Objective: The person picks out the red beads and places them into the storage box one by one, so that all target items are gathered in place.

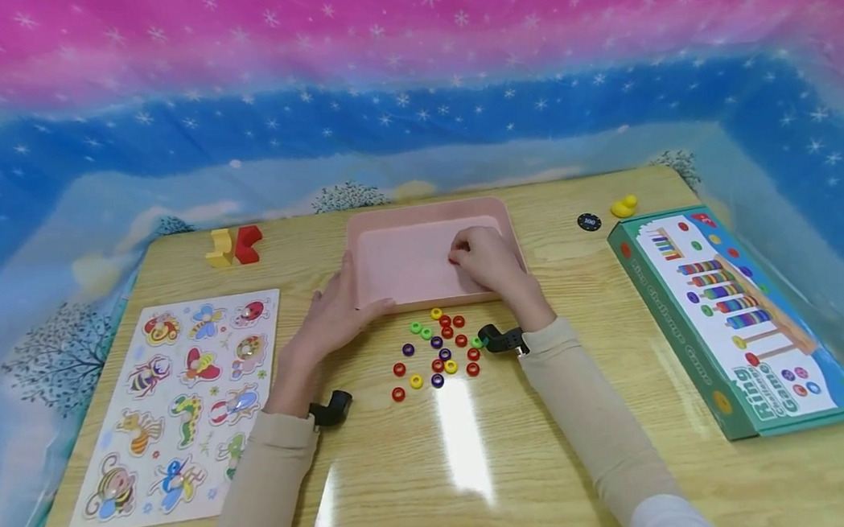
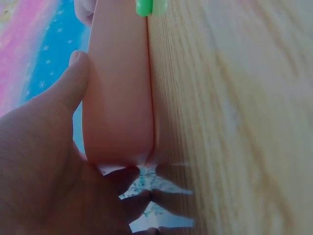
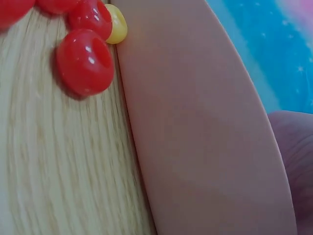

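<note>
A shallow pink tray point(image 1: 410, 304) stands at the far middle of the table. My left hand point(image 1: 334, 313) rests against its front left corner; in the left wrist view the thumb touches the front wall and the fingers extend past the corner. Inside the tray is my right hand point(image 1: 493, 261), pinching a small red ring point(image 1: 454, 257) just over the tray floor. Most of that ring is hidden by the fingers. Red, yellow, green and purple rings, such as this red one point(image 3: 85, 62), lie scattered on the table in front of the tray.
An insect picture board point(image 1: 184, 407) lies at the left, with yellow point(image 1: 221, 248) and red point(image 1: 248, 244) blocks behind it. A green Ring Challenge Game box point(image 1: 740, 316) occupies the right side. Near it are a black chip point(image 1: 589, 222) and a yellow duck point(image 1: 624, 207).
</note>
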Motion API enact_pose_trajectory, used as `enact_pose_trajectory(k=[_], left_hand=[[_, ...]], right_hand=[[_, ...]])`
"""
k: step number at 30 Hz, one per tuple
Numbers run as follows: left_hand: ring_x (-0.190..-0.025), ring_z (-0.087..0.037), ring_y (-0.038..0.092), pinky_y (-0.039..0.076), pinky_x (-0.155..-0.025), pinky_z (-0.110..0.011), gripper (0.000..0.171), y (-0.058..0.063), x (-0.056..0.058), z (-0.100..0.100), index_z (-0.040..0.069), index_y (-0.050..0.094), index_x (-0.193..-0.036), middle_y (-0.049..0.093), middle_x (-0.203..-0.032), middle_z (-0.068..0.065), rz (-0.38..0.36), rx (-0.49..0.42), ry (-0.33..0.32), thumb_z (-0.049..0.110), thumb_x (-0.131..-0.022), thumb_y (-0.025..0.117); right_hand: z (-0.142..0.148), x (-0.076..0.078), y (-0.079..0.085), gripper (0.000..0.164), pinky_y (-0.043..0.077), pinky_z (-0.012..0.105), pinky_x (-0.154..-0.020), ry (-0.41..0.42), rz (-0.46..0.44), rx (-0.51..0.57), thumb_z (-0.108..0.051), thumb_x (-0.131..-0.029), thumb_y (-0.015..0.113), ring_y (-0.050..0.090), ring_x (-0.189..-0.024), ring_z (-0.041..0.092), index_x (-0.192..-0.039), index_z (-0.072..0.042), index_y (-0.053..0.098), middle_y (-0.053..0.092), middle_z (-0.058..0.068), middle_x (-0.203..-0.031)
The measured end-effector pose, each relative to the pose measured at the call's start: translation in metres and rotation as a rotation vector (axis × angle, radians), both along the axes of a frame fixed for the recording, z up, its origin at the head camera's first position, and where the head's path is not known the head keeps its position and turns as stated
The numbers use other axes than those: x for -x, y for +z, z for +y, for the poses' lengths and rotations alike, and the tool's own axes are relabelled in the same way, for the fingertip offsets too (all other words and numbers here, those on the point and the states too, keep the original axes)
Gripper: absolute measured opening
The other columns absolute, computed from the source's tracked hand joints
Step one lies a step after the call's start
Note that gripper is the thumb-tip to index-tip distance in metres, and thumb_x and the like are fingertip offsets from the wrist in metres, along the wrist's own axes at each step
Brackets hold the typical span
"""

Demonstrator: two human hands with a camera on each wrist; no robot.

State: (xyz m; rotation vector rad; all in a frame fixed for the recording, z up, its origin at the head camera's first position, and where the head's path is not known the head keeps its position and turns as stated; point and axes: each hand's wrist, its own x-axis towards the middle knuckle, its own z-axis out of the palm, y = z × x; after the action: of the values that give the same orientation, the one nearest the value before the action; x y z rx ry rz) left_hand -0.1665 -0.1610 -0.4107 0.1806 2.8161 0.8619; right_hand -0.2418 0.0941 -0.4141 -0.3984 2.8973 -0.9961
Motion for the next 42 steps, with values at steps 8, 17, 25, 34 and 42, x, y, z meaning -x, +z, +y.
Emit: enact_pose_trajectory(k=[8,17,25,34,42], left_hand=[[-0.144,-0.032,0.013,0.005,-0.113,-0.06,0.109,0.001,-0.001,0.0,0.019,-0.018,-0.147,0.009,-0.157,-0.013,-0.017,0.005,-0.007,0.07,-0.079,0.051],[-0.145,-0.032,0.011,0.005,-0.114,-0.059,0.111,0.002,0.0,0.002,0.019,-0.018,-0.147,0.006,-0.157,-0.011,-0.028,-0.002,0.002,0.073,-0.077,0.049],[-0.145,-0.03,0.011,0.006,-0.113,-0.061,0.11,0.001,0.0,0.0,0.018,-0.017,-0.148,0.007,-0.157,-0.011,-0.017,-0.008,-0.003,0.071,-0.078,0.05],[-0.145,-0.03,0.01,0.005,-0.113,-0.061,0.109,0.001,-0.001,-0.001,0.017,-0.017,-0.147,0.005,-0.157,-0.011,-0.008,-0.016,-0.006,0.07,-0.079,0.049],[-0.145,-0.031,0.01,0.003,-0.114,-0.06,0.11,0.002,-0.002,0.001,0.018,-0.018,-0.147,0.007,-0.157,-0.012,-0.021,-0.013,0.008,0.07,-0.079,0.05]], right_hand=[[0.005,-0.01,0.011,0.017,0.047,0.031,-0.07,0.01,0.108,0.09,-0.017,-0.092,0.056,0.058,-0.077,0.017,-0.095,-0.007,0.069,0.067,0.005,-0.088],[0.018,-0.053,0.044,0.015,0.047,0.027,-0.068,0.313,0.041,0.002,-0.014,-0.087,0.063,0.055,-0.076,0.014,-0.099,-0.01,0.07,0.065,0.001,-0.088],[0.015,-0.085,0.04,0.021,0.048,0.028,-0.076,0.386,-0.034,-0.164,-0.014,-0.087,0.062,0.059,-0.086,0.01,-0.106,-0.013,0.07,0.07,-0.001,-0.1],[0.004,-0.096,0.02,0.011,0.049,0.029,-0.067,0.37,0.207,-0.421,-0.015,-0.087,0.061,0.059,-0.072,0.012,-0.092,-0.014,0.071,0.067,-0.004,-0.082],[0.004,-0.096,0.014,0.009,0.039,0.022,-0.058,0.378,0.21,-0.378,-0.01,-0.082,0.065,0.048,-0.064,0.009,-0.088,-0.016,0.063,0.057,-0.008,-0.073]])
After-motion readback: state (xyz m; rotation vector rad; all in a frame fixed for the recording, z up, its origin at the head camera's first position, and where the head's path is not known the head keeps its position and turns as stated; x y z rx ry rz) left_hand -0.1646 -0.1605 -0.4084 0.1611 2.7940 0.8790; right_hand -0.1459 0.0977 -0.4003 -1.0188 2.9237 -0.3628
